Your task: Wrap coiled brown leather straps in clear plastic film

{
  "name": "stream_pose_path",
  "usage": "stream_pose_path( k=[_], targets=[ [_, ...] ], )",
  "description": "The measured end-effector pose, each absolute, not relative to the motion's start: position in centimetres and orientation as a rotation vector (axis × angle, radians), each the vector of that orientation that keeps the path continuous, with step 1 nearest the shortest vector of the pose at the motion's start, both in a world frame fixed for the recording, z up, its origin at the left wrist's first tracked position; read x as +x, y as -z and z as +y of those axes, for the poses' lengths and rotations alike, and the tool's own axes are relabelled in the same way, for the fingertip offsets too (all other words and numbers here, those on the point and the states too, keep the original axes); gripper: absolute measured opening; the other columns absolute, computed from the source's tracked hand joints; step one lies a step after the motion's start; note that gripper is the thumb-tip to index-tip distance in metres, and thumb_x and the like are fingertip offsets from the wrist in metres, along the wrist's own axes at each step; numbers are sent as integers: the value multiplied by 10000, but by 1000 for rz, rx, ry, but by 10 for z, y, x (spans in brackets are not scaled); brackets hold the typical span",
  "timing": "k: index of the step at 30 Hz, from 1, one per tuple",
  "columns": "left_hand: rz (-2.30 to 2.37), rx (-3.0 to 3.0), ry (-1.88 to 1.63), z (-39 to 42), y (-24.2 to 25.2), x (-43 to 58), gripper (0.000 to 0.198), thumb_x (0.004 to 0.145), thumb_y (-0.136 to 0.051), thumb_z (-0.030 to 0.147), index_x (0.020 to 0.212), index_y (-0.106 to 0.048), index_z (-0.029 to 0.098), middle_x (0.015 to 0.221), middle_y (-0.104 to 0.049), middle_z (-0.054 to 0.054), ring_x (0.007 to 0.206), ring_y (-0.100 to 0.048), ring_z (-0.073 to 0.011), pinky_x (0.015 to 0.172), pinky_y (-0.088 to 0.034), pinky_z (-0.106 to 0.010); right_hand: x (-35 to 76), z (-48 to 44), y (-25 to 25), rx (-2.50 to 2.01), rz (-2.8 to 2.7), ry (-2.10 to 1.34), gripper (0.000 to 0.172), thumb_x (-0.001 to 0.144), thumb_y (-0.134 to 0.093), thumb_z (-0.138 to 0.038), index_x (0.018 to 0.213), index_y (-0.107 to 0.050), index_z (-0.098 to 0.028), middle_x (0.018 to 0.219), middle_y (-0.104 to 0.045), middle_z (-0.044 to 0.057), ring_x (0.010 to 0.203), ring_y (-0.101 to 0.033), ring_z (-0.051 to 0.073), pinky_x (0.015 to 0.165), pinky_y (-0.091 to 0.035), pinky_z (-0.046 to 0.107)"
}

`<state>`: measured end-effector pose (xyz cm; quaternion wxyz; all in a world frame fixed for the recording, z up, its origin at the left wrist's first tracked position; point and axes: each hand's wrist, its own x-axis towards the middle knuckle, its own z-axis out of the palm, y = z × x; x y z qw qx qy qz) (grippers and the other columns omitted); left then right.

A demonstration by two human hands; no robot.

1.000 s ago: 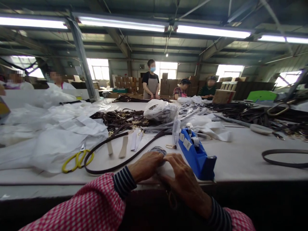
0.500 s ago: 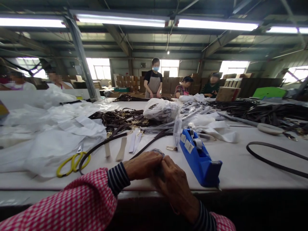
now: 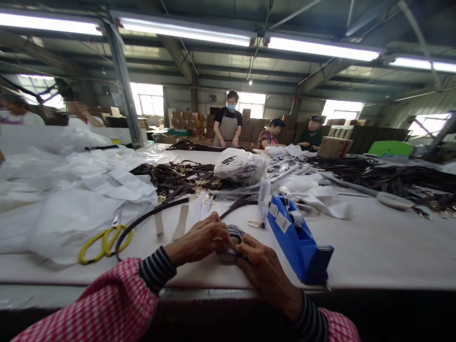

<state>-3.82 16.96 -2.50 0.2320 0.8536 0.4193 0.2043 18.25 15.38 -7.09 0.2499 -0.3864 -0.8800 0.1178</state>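
Grey bundle (image 3: 235, 232): held between left hand (image 3: 202, 239), fingers bunched against it, exact grip unclear, and right hand (image 3: 265, 263), thumb and fingers pinching its side. Blue tape dispenser (image 3: 301, 244), near, right; yellow-handled scissors (image 3: 105, 244), left; dark straps (image 3: 181, 179), heaped behind. Surface: pale tabletop (image 3: 377, 251). Room: tube lights (image 3: 185, 32), co-workers (image 3: 228, 126) beyond. Bundle more exposed than half a second ago.

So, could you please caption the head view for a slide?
Left hand and right hand hold a small bundle between yellow-handled scissors and a blue tape dispenser.
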Motion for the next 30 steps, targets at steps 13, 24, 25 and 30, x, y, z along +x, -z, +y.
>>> stream_pose_path(
  k=[13,24,25,30],
  targets=[
    [1211,2727,-548,149,67,-51,269,949,-708,223,1202,-633,279,1154,-689,-27,1158,-465,-280,936,-451,-366,185,163,71,-1012,-2308,-496,262,805,-627,23,907,-712,-203,956,-639,-7,860,-649,154,770,-432,255],
    [1375,3067,-261,134,63,-28,176,973,-506,41,1044,-603,170,1050,-654,-68,991,-563,-266,798,-474,-383,186,170,75,-965,-2289,-621,308,733,-624,11,901,-760,-208,922,-624,-2,841,-613,147,759,-406,260],
    [1393,3066,-261,129,63,-28,169,978,-504,49,1036,-607,170,1035,-659,-66,972,-571,-264,779,-472,-384,187,169,72,-946,-2288,-659,331,712,-632,12,908,-774,-215,922,-630,0,849,-613,151,773,-415,263],
    [1465,2981,-327,106,76,-32,249,917,-482,-2,1045,-600,177,1019,-660,-65,907,-582,-248,749,-453,-383,191,169,52,-723,-2272,-1092,212,809,-729,-198,992,-830,-229,1018,-726,42,939,-651,199,816,-465,291]
  ],
)
